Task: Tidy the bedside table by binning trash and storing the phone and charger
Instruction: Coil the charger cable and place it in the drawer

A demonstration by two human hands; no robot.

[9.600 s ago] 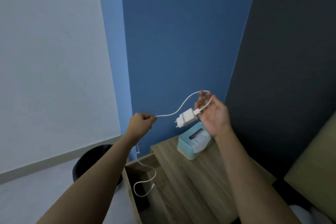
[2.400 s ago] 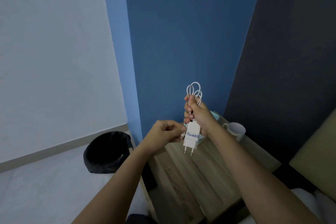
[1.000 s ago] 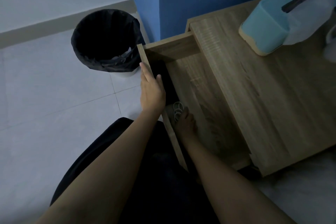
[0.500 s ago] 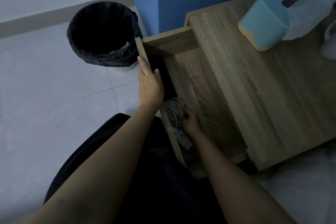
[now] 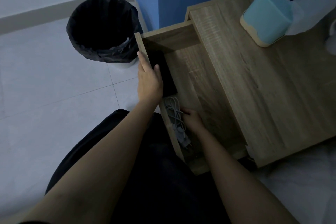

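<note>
The bedside table's drawer (image 5: 192, 82) is pulled out. A black phone (image 5: 164, 72) lies flat inside it along the front panel. Just below the phone, the white charger (image 5: 173, 112) lies on the drawer floor with its cable in loose loops and its plug adapter (image 5: 184, 141) pointing toward me. My right hand (image 5: 193, 120) reaches into the drawer with its fingers curled on the middle of the cable bundle. My left hand (image 5: 149, 80) grips the drawer front (image 5: 142, 43), fingers outside and thumb inside beside the phone.
A bin with a black liner (image 5: 103, 29) stands on the tiled floor left of the drawer. On the wooden tabletop (image 5: 263, 96), a light blue tissue box (image 5: 269, 18) sits at the back right. A white mug (image 5: 332, 40) shows at the right edge. Blue wall behind.
Earlier I coiled the cable in the air with both hands. Over the last second my right hand has lowered the bundled charger onto the drawer floor; my left hand stays on the drawer front.
</note>
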